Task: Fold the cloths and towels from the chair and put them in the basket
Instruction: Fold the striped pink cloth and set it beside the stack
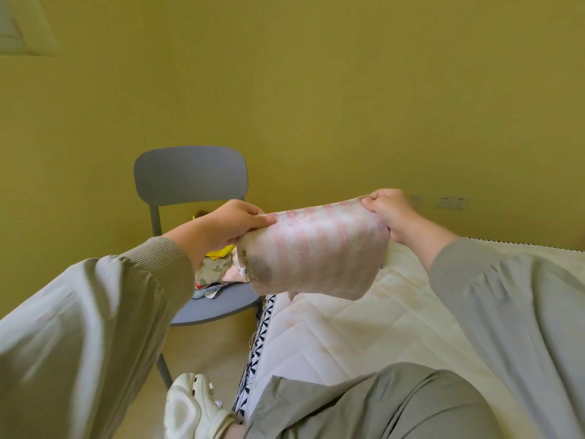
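Foreground: your knee [364,403] in grey-green trousers, on a quilted mattress [364,327]. Held aloft above the mattress: pink-striped towel [316,251], its top edge pinched taut between your left hand [234,223] and right hand [387,210]. Step: probably mid-fold. Next: bring the corners together squarely. More cloths [215,270] heaped on the grey chair [190,175]. Basket not visible. No legible writing.
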`<state>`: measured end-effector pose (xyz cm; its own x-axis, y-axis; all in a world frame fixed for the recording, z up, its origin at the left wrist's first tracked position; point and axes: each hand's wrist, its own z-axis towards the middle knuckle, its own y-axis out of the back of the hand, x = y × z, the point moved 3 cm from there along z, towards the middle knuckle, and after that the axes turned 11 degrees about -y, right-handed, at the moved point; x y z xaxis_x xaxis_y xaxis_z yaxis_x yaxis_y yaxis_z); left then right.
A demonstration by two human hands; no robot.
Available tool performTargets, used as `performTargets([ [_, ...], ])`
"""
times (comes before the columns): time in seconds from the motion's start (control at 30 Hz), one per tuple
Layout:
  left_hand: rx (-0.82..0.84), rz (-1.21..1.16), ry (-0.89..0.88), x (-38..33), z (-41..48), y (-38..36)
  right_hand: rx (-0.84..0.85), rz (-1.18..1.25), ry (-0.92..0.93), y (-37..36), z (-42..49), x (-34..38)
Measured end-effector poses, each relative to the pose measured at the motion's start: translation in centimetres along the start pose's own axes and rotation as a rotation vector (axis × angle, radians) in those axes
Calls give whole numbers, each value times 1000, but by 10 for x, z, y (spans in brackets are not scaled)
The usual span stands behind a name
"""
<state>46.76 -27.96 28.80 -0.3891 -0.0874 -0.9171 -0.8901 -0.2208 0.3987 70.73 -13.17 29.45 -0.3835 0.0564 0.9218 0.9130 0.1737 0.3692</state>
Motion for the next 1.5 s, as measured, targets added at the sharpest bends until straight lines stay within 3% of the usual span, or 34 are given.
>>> performTargets([
  [0.1,-58,236,-36,6,19,-5,-22,-114,9,0,12,-11],
  [0.3,-188,815,-278,29,49,-36,-168,-271,37,-6,35,-44],
  [0.37,-247,902,-266,45,63,-49,-191,-247,6,-9,46,-60],
  [0.47,-260,937,-80,75,81,-63,-146,-186,-69,-17,60,-84],
  [0.67,-298,489,119,139,113,-87,-16,-48,-155,-44,84,-130],
  [0.8,-345,-63,217,162,121,-110,-35,91,-279,-54,95,-153],
  [1.03,-376,-701,204,167,141,-114,-95,388,-409,-57,115,-159],
  [1.17,-503,-667,290,191,118,-129,-167,320,-447,-59,99,-184],
  [1.3,-622,-682,479,225,78,-153,-125,243,-554,-67,69,-229],
  [1.4,-620,-598,563,249,54,-170,-92,177,-737,-73,51,-264],
  [1.5,-639,-705,602,252,39,-177,42,177,-914,-72,39,-279],
])
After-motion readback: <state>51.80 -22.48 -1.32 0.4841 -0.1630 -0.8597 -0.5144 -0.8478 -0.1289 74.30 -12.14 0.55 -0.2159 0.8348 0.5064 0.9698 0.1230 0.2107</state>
